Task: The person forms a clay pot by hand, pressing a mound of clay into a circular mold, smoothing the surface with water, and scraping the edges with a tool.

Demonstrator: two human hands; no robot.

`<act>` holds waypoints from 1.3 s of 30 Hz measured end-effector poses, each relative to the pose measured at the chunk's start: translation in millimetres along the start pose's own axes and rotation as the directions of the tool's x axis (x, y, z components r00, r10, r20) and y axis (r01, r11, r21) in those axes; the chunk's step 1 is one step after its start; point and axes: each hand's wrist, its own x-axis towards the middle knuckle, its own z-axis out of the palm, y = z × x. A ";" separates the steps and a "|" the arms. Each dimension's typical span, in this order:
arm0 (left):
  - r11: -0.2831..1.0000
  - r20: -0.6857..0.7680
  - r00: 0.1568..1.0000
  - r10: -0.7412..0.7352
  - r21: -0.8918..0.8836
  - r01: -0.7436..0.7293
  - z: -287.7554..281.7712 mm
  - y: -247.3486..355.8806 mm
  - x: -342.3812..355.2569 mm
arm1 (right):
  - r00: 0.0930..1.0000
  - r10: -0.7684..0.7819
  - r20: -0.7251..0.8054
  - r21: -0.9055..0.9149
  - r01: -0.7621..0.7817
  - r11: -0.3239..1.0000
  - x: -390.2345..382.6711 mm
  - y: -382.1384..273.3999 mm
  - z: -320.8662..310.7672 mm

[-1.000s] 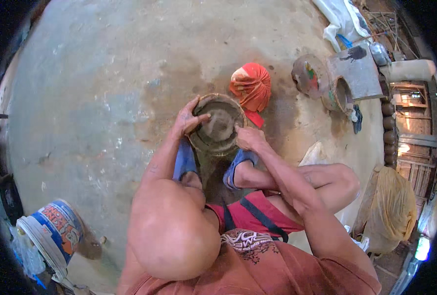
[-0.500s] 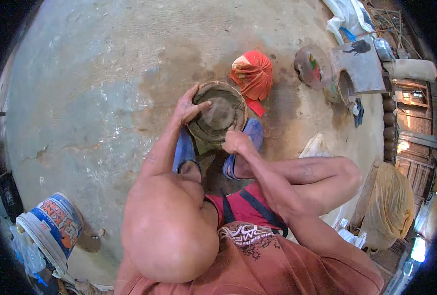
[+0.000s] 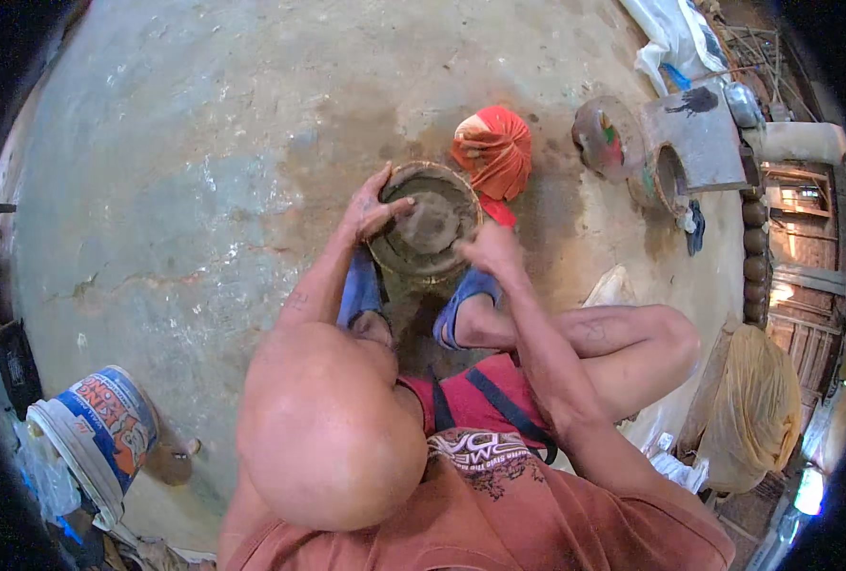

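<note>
A round, shallow basin with a tan rim [image 3: 394, 249] rests on the floor at my feet, its inside coated with wet grey clay [image 3: 432, 221]. My left hand [image 3: 370, 215] grips the basin's left side, thumb over the inner edge and fingers outside. At the lower right of the rim is my right hand [image 3: 495, 251], its fingers curled inward against the inner wall. Whatever those fingers hold, if anything, is hidden. Just beyond the basin's far right sits an orange-red cloth bundle [image 3: 495, 150], gathered into pleats.
My blue shoes [image 3: 469, 303] flank the basin's near side. A white paint bucket [image 3: 99, 433] stands at the lower left. To the right lie a clay-smeared round vessel [image 3: 606, 138], a grey slab [image 3: 694, 138] and a tan covered sack [image 3: 754, 404]. White plastic sheeting [image 3: 668, 38] hangs at the far right.
My right hand has moved to the right and slightly away from me along the basin's rim. The left hand keeps its grip on the left side.
</note>
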 end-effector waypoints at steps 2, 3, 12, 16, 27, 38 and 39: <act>1.000 -0.011 1.000 -0.010 -0.016 0.010 0.4 -11.6 -2.4 | 0.984 0.125 -0.130 0.087 -0.115 0.990 -15.3 -10.9 -0.2; 1.000 -0.034 0.999 0.001 -0.029 -0.002 -1.8 -14.7 -0.2 | 0.965 0.084 -0.248 -0.069 -0.104 0.992 -24.9 -24.4 11.5; 0.995 -0.003 1.000 0.017 -0.101 -0.017 5.2 -8.0 4.8 | 0.951 0.098 -0.293 -0.220 -0.167 0.961 -5.4 -32.3 30.5; 0.989 0.009 1.000 -0.017 -0.145 0.018 -4.4 -2.8 2.4 | 0.956 0.117 -0.271 -0.047 -0.134 0.990 -20.7 -50.7 28.9; 0.999 -0.020 0.999 0.050 -0.005 -0.050 -1.5 -8.5 0.7 | 0.930 0.183 -0.318 0.011 -0.189 0.982 -35.2 -71.4 35.3; 0.999 0.101 0.995 0.006 0.050 -0.011 -12.3 -2.1 12.3 | 0.910 0.195 -0.366 0.192 -0.131 0.973 -15.4 -41.9 40.1; 0.978 0.113 0.994 0.015 0.203 -0.038 -11.7 1.4 11.9 | 0.843 0.200 -0.500 0.296 -0.050 0.954 -5.9 -25.0 41.2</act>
